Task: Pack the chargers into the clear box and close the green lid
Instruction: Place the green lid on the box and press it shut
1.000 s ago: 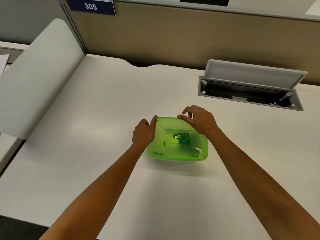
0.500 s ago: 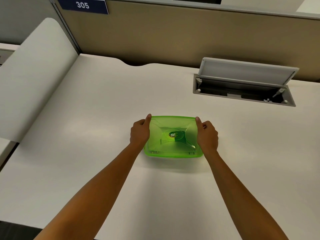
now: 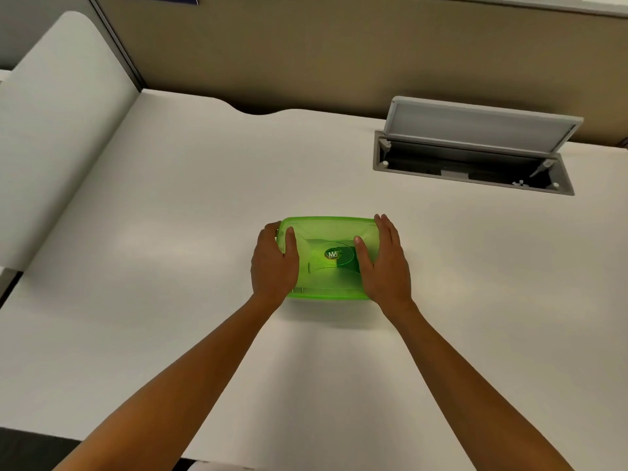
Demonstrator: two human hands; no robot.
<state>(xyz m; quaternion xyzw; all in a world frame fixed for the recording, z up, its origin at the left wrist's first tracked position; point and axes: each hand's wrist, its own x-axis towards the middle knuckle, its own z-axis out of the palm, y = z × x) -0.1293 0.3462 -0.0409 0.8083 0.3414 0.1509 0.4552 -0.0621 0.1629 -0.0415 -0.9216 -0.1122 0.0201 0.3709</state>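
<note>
The translucent green lid (image 3: 326,246) lies flat on top of the clear box in the middle of the white desk (image 3: 170,266). A round label sits at the lid's centre. My left hand (image 3: 273,266) wraps the lid's left edge, thumb on top. My right hand (image 3: 385,263) presses on the lid's right edge, palm down, fingers straight, thumb on top. The box body beneath is almost fully hidden by the lid and hands. No charger is visible through the lid.
A grey cable hatch (image 3: 475,154) stands open in the desk at the back right, its flap raised. A beige partition wall (image 3: 306,52) runs behind the desk. A white side panel (image 3: 57,130) rises on the left.
Both hands have slid from the lid's sides onto its top edges, thumbs now over the lid. The camera has tilted down and moved closer.
</note>
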